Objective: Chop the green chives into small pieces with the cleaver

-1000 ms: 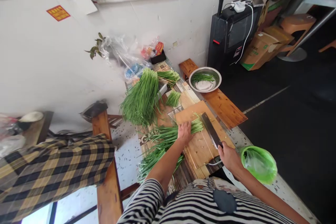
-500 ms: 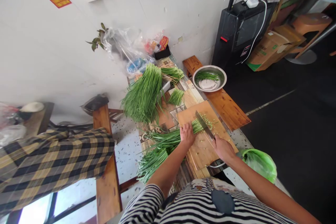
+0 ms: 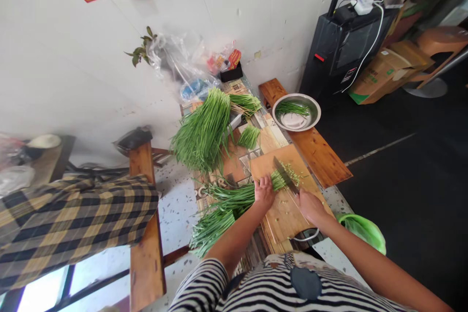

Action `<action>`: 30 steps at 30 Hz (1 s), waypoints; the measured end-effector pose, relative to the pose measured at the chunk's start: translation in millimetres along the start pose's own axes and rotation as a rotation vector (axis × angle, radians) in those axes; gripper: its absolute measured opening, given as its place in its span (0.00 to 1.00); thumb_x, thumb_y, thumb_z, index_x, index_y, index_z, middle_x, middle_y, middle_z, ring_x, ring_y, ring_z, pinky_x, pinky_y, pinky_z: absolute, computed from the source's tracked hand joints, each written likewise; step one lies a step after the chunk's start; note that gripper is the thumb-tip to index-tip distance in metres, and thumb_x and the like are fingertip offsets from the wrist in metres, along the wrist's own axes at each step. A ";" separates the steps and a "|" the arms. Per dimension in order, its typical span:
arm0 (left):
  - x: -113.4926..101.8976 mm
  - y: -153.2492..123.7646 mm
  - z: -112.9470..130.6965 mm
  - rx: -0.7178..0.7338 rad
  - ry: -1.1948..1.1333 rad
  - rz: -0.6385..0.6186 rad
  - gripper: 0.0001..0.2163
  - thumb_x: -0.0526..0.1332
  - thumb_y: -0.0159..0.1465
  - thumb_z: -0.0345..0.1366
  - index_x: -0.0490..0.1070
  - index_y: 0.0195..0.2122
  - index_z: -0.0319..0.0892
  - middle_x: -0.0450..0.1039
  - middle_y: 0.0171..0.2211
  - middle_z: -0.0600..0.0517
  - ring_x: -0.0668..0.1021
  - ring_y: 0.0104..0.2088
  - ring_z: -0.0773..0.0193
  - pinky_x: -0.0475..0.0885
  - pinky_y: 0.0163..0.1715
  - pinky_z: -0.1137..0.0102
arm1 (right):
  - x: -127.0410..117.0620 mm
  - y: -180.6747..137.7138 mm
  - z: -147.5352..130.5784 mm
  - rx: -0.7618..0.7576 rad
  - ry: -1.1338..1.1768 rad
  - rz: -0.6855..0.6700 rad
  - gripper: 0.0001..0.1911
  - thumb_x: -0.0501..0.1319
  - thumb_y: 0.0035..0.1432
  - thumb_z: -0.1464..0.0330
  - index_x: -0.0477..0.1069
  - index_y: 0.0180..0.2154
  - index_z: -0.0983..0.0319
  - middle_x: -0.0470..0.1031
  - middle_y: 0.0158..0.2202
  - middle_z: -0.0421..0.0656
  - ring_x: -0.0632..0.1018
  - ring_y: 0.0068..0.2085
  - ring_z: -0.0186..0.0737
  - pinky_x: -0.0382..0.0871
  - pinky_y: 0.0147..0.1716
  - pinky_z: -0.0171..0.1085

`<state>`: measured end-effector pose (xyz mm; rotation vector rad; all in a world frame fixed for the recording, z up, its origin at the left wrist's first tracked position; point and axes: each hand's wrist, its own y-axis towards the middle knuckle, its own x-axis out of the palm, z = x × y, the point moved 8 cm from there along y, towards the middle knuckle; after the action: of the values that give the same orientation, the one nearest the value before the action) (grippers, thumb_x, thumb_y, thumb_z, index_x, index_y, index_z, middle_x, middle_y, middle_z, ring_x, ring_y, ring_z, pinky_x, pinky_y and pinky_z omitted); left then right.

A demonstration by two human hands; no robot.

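Two grips; left hand (image 3: 264, 192), fingers holding green stalks (image 3: 244, 194); right hand (image 3: 310, 205), fingers round knife (image 3: 285, 175); handle apparently hidden

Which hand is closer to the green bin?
Right. The right hand, gripping the knife, is left of the green bin; the left hand, on the green stalks, is farther left.

Between the left hand (image 3: 264, 191) and right hand (image 3: 310, 207), the near stretch of the cutting board (image 3: 283, 226) leaves room to pass, but the knife (image 3: 286, 175) slants across farther up. Leftward, long green stalks (image 3: 232, 196) and a tall heap of greens (image 3: 204, 131) crowd the worktop (image 3: 270, 139); over the wooden bench's (image 3: 323, 161) near end, the way to the steel bowl (image 3: 314, 113) lies open.
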<state>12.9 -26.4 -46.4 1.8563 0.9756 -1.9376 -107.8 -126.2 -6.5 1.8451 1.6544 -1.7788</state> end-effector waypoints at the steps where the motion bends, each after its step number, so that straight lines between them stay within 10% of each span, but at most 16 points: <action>1: -1.3 -0.5 -0.6 -0.002 -0.006 0.001 0.30 0.48 0.65 0.51 0.53 0.64 0.40 0.64 0.54 0.39 0.66 0.52 0.49 0.61 0.53 0.51 | 1.4 3.6 -1.3 0.007 -0.001 0.010 0.17 0.43 0.66 0.70 0.67 0.44 0.70 0.78 0.38 0.57 0.79 0.40 0.46 0.64 0.35 0.36; 11: -5.9 -31.5 -10.9 -0.037 -0.141 0.098 0.31 0.52 0.63 0.50 0.52 0.64 0.40 0.64 0.53 0.40 0.68 0.50 0.49 0.64 0.51 0.56 | -12.0 9.8 18.3 0.016 0.019 0.198 0.17 0.44 0.67 0.64 0.66 0.43 0.67 0.78 0.36 0.51 0.79 0.38 0.42 0.62 0.33 0.34; 23: -45.5 40.4 31.8 -0.070 -0.216 0.044 0.35 0.55 0.61 0.51 0.48 0.65 0.39 0.65 0.52 0.41 0.67 0.51 0.51 0.62 0.51 0.57 | -80.2 -35.4 28.3 0.050 -0.014 0.470 0.13 0.47 0.65 0.64 0.66 0.37 0.65 0.75 0.25 0.47 0.76 0.28 0.40 0.55 0.25 0.34; 30: -30.0 -6.1 -19.2 -0.072 -0.172 0.057 0.40 0.58 0.58 0.52 0.47 0.65 0.35 0.61 0.58 0.39 0.63 0.57 0.50 0.57 0.57 0.56 | -46.8 -43.3 -19.5 -0.012 0.006 0.190 0.13 0.45 0.65 0.67 0.66 0.38 0.64 0.77 0.28 0.47 0.78 0.30 0.39 0.57 0.26 0.32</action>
<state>27.8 -17.0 -14.8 1.6303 0.9162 -1.9632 -113.3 -123.3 59.9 1.9310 1.4331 -1.6843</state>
